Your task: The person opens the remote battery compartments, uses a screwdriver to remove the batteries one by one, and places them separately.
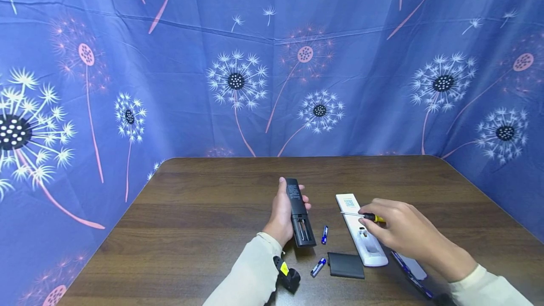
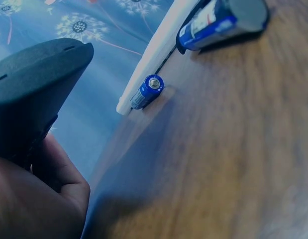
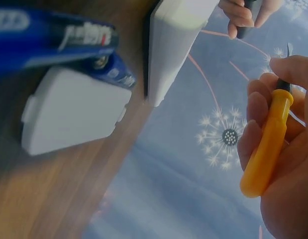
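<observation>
My left hand (image 1: 280,221) grips a black remote control (image 1: 296,198), back side up and tilted, raised over the table. Its battery compartment is uncovered at the near end; what lies inside is too small to tell. My right hand (image 1: 408,233) holds a screwdriver (image 3: 271,144) with a yellow handle, its thin shaft pointing left over a white remote control (image 1: 354,223). That remote lies face down with its compartment uncovered. Between the remotes lie two blue batteries, the farther battery (image 1: 325,234) and the nearer battery (image 1: 318,267). Beside them rests a black battery cover (image 1: 346,265).
Under my right forearm lie a white battery cover (image 3: 76,112) and more blue batteries (image 3: 89,39), close to the white remote. The brown wooden table (image 1: 204,211) ends at a blue dandelion-print curtain (image 1: 178,84). A black strap device (image 1: 289,275) sits at my left wrist.
</observation>
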Demonstrator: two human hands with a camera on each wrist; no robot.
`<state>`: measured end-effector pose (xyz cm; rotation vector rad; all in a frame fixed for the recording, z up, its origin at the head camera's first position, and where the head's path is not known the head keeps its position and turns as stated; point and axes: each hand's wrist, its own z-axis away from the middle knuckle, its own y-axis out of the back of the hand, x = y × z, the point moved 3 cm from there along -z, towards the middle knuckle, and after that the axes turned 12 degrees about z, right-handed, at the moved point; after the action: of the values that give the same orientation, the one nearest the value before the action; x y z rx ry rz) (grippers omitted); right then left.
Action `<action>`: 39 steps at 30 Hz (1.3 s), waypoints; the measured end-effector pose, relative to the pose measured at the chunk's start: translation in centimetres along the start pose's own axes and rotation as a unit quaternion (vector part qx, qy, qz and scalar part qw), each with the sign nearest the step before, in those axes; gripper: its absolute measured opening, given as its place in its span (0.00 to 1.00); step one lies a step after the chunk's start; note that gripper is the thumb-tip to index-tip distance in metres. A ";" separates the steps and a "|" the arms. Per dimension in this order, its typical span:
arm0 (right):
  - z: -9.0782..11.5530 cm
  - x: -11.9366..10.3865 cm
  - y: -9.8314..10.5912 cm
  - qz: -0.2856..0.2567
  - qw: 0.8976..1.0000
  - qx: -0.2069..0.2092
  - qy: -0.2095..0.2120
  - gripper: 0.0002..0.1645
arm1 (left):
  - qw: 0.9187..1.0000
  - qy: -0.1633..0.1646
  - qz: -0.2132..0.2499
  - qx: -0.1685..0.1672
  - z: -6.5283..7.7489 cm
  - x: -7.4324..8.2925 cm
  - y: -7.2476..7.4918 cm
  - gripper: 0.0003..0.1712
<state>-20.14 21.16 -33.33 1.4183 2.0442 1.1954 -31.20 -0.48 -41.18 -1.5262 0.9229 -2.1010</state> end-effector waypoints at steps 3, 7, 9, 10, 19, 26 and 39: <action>0.2 0.3 0.1 0.007 1.000 -0.011 -0.010 0.11 | 1.000 0.000 -0.002 -0.001 0.0 0.0 0.0 0.46; 0.5 0.7 0.3 0.006 1.000 -0.016 -0.019 0.10 | 1.000 -0.001 -0.006 -0.001 0.1 0.1 -0.1 0.47; 0.7 1.0 0.4 0.004 0.999 -0.021 -0.026 0.11 | 1.000 -0.002 -0.009 0.000 0.1 0.1 -0.1 0.47; 0.8 1.1 0.4 0.004 0.999 -0.024 -0.031 0.11 | 1.000 -0.002 -0.009 0.001 0.2 0.1 -0.1 0.46; 1.6 2.1 0.6 0.011 0.996 -0.051 -0.068 0.09 | 1.000 0.002 -0.011 0.006 0.1 0.1 0.0 0.45; 2.0 2.8 0.9 0.023 0.996 -0.044 -0.076 0.08 | 1.000 -0.001 -0.014 0.002 0.0 0.1 0.1 0.47; 3.2 4.6 0.8 0.030 0.982 -0.102 -0.155 0.10 | 1.000 0.000 -0.021 0.005 0.3 0.1 0.1 0.46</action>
<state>-19.37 26.70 -33.80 1.4699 1.6317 1.0922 -30.94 -0.74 -41.11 -1.5525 0.8877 -2.1313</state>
